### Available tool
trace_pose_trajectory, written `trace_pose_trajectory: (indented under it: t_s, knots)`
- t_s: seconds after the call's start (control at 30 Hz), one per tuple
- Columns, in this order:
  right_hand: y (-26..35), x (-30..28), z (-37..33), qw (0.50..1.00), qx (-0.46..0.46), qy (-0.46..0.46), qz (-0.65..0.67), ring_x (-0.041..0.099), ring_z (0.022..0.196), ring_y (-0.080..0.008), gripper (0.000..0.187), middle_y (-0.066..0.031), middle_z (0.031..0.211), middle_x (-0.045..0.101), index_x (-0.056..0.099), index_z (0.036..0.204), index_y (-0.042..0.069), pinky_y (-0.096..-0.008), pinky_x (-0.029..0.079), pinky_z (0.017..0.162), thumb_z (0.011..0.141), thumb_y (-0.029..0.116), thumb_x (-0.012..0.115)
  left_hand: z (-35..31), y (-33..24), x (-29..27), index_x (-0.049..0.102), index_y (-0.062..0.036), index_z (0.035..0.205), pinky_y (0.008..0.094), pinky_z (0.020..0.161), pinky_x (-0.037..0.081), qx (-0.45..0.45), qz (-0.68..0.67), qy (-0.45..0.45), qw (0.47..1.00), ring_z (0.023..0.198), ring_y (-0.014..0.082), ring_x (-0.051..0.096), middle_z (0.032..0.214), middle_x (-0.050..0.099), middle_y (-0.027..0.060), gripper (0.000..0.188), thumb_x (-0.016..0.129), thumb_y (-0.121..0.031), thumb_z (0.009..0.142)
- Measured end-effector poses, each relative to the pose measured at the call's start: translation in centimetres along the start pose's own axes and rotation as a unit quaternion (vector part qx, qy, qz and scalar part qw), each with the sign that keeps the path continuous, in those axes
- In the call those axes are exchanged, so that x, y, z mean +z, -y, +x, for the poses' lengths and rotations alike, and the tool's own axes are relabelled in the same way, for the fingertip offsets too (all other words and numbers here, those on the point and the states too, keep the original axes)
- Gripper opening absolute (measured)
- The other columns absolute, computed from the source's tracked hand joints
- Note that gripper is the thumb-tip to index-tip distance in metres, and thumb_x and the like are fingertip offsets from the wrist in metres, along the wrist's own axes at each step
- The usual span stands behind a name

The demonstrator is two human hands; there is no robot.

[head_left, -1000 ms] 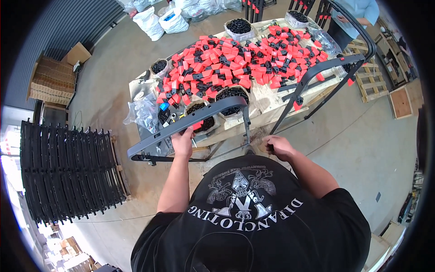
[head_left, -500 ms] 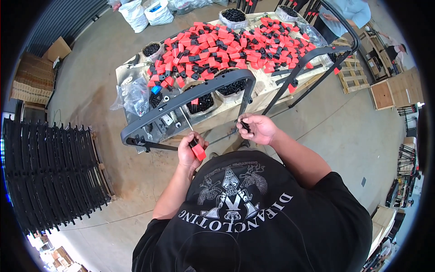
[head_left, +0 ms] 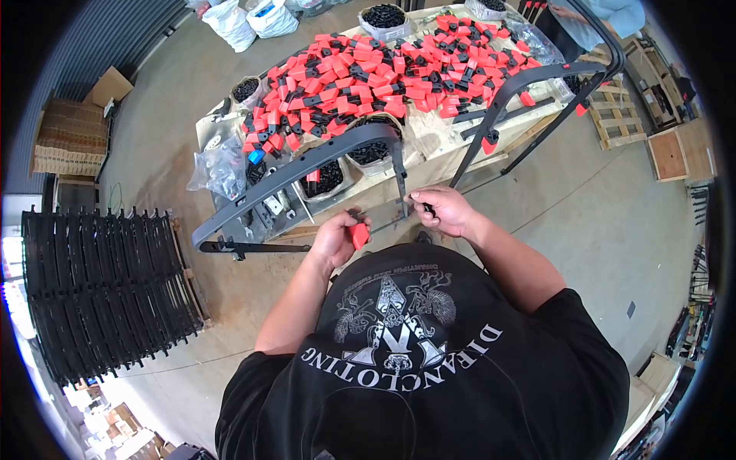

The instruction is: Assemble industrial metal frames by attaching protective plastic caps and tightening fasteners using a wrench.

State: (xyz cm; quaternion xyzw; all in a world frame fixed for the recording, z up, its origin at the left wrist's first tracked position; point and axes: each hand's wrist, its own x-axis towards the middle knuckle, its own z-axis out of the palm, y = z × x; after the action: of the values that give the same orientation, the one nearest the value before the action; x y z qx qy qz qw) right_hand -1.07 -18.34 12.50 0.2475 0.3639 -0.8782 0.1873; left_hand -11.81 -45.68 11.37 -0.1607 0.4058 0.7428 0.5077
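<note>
In my left hand (head_left: 337, 239) is a red-and-black plastic piece (head_left: 358, 235), its red end showing beside the closed fingers. My right hand (head_left: 445, 208) pinches a small black part (head_left: 428, 209), mostly covered by the fingers. The right fingertips are close beside the lower end of a bent black tubular frame (head_left: 307, 162); whether they touch it I cannot tell. This frame leans across the near left of the workbench, in front of me. A large heap of similar red-and-black pieces (head_left: 337, 84) covers the bench top.
Tubs of small black parts (head_left: 320, 182) stand along the workbench (head_left: 429, 146). A clear plastic bag (head_left: 221, 170) and wrenches lie at its left. Another black frame (head_left: 510, 88) leans at the right. Stacked black bars (head_left: 111, 295) stand on the left floor. Another person (head_left: 619, 15) is at the far right.
My left hand has moved right and slightly up, closer to my right hand, turning the red-and-black piece. The right hand has shifted slightly right. The whole view has tilted a little.
</note>
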Motion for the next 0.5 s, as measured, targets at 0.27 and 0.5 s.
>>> trace_pose_trajectory:
  t_s: [0.27, 0.5]
  knots:
    - [1.5, -5.7, 1.3, 0.998, -0.021, -0.035, -0.041, 0.045, 0.058, -0.0093, 0.01, -0.0032, 0.078, 0.054, 0.06, 0.103, 0.001, -0.0236, 0.031, 0.047, 0.095, 0.007, 0.057, 6.9, 2.3, 6.6, 0.062, 0.0064, 0.118, 0.0341, 0.091, 0.051, -0.003, 0.221, 0.028, 0.975, 0.101, 0.0218, 0.065, 0.112, 0.068, 0.0153, 0.029, 0.069, -0.008, 0.093]
    - [2.5, -8.1, 4.5, 0.996, -0.001, -0.037, -0.086, 0.047, 0.059, -0.0113, 0.005, -0.0062, 0.08, 0.057, 0.056, 0.097, 0.004, -0.0252, 0.031, 0.045, 0.094, 0.008, 0.059, 9.3, 3.5, 10.0, 0.06, -0.0025, 0.12, 0.0389, 0.094, 0.054, -0.019, 0.242, -0.076, 0.967, 0.103, 0.0211, 0.067, 0.112, 0.068, 0.0084, 0.032, 0.074, -0.013, 0.093]
